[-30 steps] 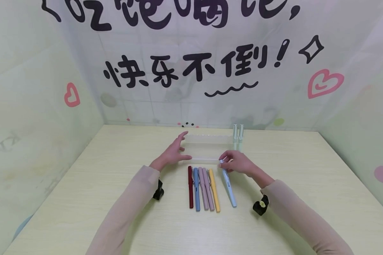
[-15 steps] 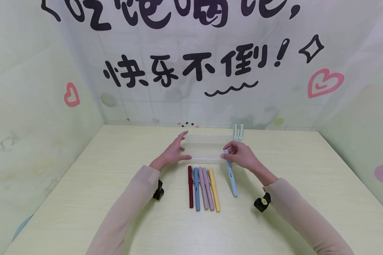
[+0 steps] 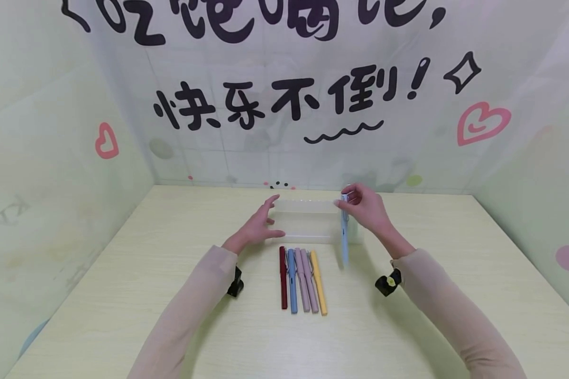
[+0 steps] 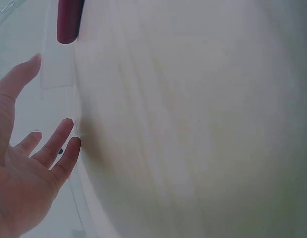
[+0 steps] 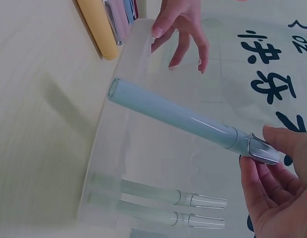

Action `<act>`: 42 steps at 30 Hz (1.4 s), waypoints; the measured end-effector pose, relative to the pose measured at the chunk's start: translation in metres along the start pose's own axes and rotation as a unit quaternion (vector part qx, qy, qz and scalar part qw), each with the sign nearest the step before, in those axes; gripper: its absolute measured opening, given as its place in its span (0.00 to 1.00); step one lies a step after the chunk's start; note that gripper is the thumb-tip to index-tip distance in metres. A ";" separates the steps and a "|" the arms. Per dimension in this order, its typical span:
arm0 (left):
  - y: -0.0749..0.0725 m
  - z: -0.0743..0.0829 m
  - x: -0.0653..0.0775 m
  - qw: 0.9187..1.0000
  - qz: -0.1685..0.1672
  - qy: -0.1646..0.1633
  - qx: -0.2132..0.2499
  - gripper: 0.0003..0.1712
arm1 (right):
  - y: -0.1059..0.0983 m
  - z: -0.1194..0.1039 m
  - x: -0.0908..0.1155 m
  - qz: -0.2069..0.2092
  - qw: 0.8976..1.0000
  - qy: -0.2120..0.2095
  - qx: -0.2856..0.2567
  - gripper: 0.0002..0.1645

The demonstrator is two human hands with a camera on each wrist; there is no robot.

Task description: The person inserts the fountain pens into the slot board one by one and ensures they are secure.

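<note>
My right hand (image 3: pixel 367 208) pinches a light blue pen (image 3: pixel 345 226) by its clip end, between thumb and fingers. The pen hangs over the right part of a translucent white box (image 3: pixel 308 238), its free end pointing toward me past the near edge. In the right wrist view, two mint green pens (image 5: pixel 153 192) lie side by side in the box, beside the held pen. My left hand (image 3: pixel 256 226) is at the box's left end with fingers spread, thumb at the near edge and fingertips toward the far side.
In front of the box lies a row of pens: a dark red pen (image 3: pixel 283 279), a blue pen (image 3: pixel 292 284), two mauve pens (image 3: pixel 306 281) and a yellow pen (image 3: pixel 319 284). Behind the table (image 3: pixel 431 247) hangs a printed cloth backdrop (image 3: pixel 246 163).
My right hand has lifted the light blue pen off the table and carried it away from me, over the box's right part. My left hand has stayed in place.
</note>
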State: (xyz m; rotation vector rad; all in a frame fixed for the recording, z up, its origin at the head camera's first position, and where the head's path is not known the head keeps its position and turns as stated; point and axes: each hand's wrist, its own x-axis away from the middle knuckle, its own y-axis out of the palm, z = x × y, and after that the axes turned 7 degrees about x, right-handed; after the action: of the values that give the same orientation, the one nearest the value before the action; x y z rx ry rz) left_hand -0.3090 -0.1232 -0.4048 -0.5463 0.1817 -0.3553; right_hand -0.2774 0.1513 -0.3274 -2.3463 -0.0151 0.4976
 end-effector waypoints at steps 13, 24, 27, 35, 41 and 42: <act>-0.001 0.000 0.001 1.000 -0.001 -0.004 -0.002 0.58 | -0.007 -0.005 -0.014 0.040 0.999 0.017 -0.011 0.19; -0.001 0.001 0.001 1.000 -0.001 -0.010 -0.002 0.57 | -0.006 -0.003 -0.020 0.069 0.998 0.000 0.004 0.18; -0.001 0.001 0.000 1.000 -0.001 -0.007 -0.001 0.57 | -0.006 -0.003 -0.021 0.074 0.997 -0.002 0.005 0.17; -0.001 0.001 0.000 1.000 0.000 -0.006 0.000 0.57 | -0.004 -0.002 -0.025 0.090 0.996 -0.014 0.010 0.17; -0.001 0.001 0.000 1.000 0.001 -0.005 -0.002 0.58 | 0.000 0.000 -0.028 0.102 0.994 -0.021 0.010 0.19; -0.001 0.001 0.000 1.000 0.000 -0.003 -0.002 0.58 | 0.001 0.000 -0.029 0.105 0.994 -0.023 0.010 0.19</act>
State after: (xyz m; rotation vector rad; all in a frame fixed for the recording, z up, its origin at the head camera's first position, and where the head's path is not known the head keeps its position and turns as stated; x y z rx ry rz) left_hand -0.3087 -0.1238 -0.4036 -0.5520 0.1771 -0.3528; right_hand -0.3042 0.1467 -0.3181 -2.3277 0.2170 0.6504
